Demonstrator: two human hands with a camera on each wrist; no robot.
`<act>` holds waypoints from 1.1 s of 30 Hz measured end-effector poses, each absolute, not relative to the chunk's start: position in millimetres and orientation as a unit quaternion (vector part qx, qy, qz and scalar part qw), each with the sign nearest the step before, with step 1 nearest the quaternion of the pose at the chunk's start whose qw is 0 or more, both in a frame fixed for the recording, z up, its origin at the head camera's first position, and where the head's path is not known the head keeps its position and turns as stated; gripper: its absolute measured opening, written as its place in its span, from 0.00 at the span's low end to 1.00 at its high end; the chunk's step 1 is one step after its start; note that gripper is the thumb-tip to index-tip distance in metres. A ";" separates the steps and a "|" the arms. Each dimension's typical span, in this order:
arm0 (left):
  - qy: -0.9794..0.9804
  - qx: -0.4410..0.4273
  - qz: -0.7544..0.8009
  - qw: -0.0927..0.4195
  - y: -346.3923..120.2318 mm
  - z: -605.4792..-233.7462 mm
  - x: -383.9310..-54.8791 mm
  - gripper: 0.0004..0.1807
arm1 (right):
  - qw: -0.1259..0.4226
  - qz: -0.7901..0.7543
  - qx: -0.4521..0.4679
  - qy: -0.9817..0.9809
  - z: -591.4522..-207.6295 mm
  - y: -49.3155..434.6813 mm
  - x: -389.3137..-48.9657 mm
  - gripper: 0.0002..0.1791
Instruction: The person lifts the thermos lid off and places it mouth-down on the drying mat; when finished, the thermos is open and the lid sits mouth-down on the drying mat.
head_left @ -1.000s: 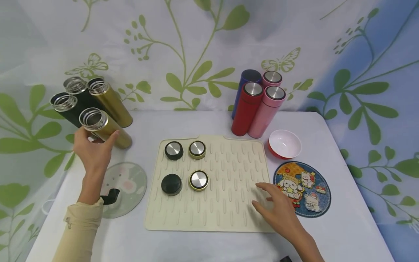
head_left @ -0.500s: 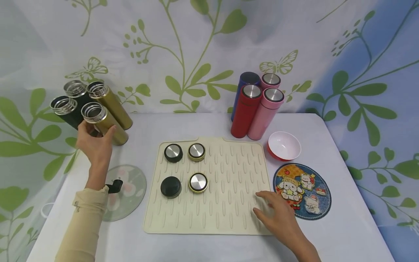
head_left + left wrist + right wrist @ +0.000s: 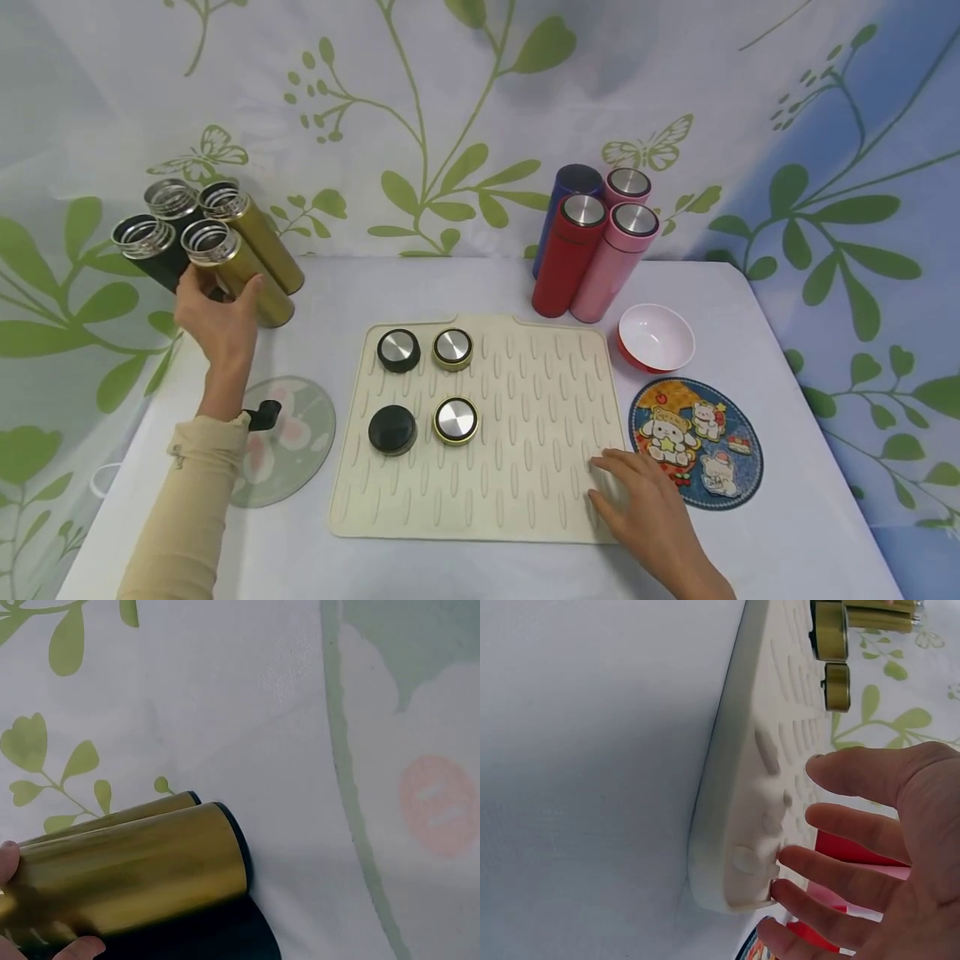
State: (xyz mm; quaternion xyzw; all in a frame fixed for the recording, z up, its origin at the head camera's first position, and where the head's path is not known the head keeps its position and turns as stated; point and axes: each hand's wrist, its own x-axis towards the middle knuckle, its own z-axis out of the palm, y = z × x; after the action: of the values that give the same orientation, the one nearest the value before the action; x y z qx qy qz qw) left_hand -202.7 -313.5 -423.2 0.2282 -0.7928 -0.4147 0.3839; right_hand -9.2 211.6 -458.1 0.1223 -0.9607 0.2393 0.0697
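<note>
My left hand [image 3: 217,325] grips the front gold thermos flask [image 3: 240,265], which stands uncapped beside a second gold flask [image 3: 268,242] and two dark uncapped flasks [image 3: 161,265] at the back left. In the left wrist view, the gripped gold flask [image 3: 150,870] shows its base end, with fingertips [image 3: 82,948] around its far end. My right hand [image 3: 648,508] hovers with loosely bent, spread fingers over the lower right corner of the cream ridged mat [image 3: 525,467], holding nothing. Two black lids [image 3: 392,429] and two gold lids [image 3: 456,420] lie on that mat.
Capped red [image 3: 564,258], pink [image 3: 611,271] and blue [image 3: 551,212] flasks cluster at the back right. A red-and-white bowl [image 3: 656,337] and a round cartoon mat [image 3: 701,487] lie right of the ridged mat. A pale round mat [image 3: 307,450] sits below my left forearm.
The held gold flask has shifted slightly up and back, closer against the other flasks. My right hand has dropped a little toward the near edge, fingers still loose.
</note>
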 end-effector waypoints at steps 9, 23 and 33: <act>-0.859 0.264 -0.301 0.321 -316.4 -408.1 -201.0 0.38 | 0.058 0.229 0.122 -0.964 -464.5 213.0 -7.7 0.22; -0.868 0.285 -0.289 0.286 -329.4 -406.4 -203.6 0.41 | 0.065 0.223 0.110 -0.966 -469.6 210.2 -6.2 0.24; -0.892 0.281 -0.286 0.208 -322.5 -404.3 -186.6 0.37 | 0.045 0.211 0.108 -0.970 -469.4 211.3 -7.0 0.26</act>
State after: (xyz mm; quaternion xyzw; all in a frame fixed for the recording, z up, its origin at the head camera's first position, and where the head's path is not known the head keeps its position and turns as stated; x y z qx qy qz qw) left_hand -186.6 -322.5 -404.3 0.2808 -0.8923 -0.2861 0.2076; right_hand -7.0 211.3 -469.4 0.1080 -0.9705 0.2111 0.0446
